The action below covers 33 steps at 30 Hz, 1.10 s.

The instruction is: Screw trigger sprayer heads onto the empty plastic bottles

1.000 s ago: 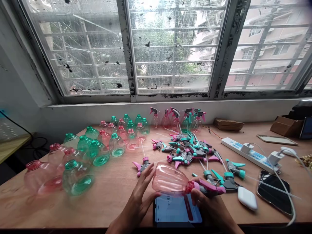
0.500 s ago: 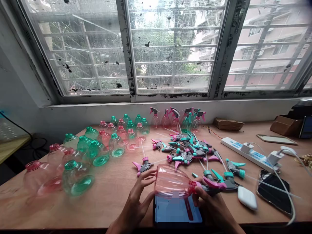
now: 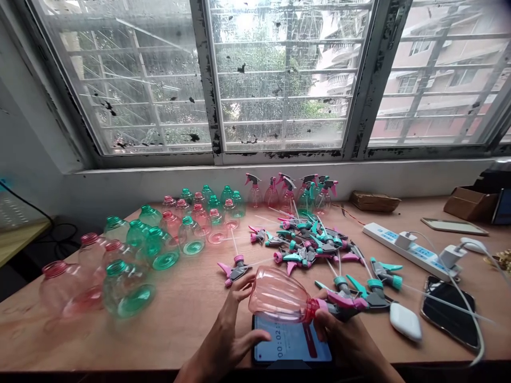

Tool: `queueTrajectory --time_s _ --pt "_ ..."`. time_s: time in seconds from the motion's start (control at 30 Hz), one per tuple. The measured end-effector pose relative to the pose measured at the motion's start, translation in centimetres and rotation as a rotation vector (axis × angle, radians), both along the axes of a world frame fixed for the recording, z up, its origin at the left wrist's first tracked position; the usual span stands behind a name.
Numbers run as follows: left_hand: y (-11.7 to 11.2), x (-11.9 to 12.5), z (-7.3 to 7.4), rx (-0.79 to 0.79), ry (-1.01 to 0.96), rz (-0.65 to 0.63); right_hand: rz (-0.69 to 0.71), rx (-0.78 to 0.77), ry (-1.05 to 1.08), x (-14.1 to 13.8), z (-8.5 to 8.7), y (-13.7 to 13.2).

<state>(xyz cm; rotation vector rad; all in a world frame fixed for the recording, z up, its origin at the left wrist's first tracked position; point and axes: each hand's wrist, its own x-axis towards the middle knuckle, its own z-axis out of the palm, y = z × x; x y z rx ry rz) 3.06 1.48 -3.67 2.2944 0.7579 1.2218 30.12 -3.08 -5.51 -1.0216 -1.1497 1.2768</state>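
Note:
A clear pink spray bottle (image 3: 277,295) lies on its side in the air above a phone (image 3: 289,340) whose lit screen shows a timer. At its neck, my right hand (image 3: 335,324) grips the pink collar, below the grey and pink trigger head (image 3: 345,302). My left hand (image 3: 229,324) is at the bottle's base, its fingers bent against the far side and partly hidden. Its thumb is stretched out, apart from the bottle, over the phone. A loose pink and grey sprayer head (image 3: 236,270) with a white tube lies just beyond my left hand.
Pink and green bottles without heads (image 3: 163,252) stand at the left. Sprayer heads (image 3: 307,242) are heaped in the middle, with bottles with heads (image 3: 287,199) behind. On the right lie a power strip (image 3: 407,250), a white earbud case (image 3: 405,322) and a dark phone (image 3: 449,311).
My left thumb has moved off the bottle and now points right over the phone. The bottle has shifted slightly left and tilted, its base end higher. My right hand keeps its grip.

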Motion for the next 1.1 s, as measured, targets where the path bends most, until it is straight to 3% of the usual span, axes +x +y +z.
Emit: queueTrajectory --time_s 0.3,0.5,0.73,0.97,1.1 --pt "0.2 0.2 -0.2 -0.021 -0.029 0.006 0.026 0.003 0.09 0.1 -0.5 0.1" --pt "-0.1 0.1 0.2 -0.153 -0.074 -0.035 0.178 -0.003 0.021 -0.2 -0.3 0.0" --pt "0.1 0.3 0.1 -0.018 -0.062 -0.02 0.044 0.017 -0.005 -0.1 0.6 0.0" --pt "0.0 0.1 0.0 -0.08 -0.083 -0.053 0.004 -0.005 0.0 -0.3 0.6 0.0" --pt "0.0 0.3 -0.1 -0.007 -0.055 -0.07 -0.029 -0.007 -0.01 -0.1 0.3 0.0"
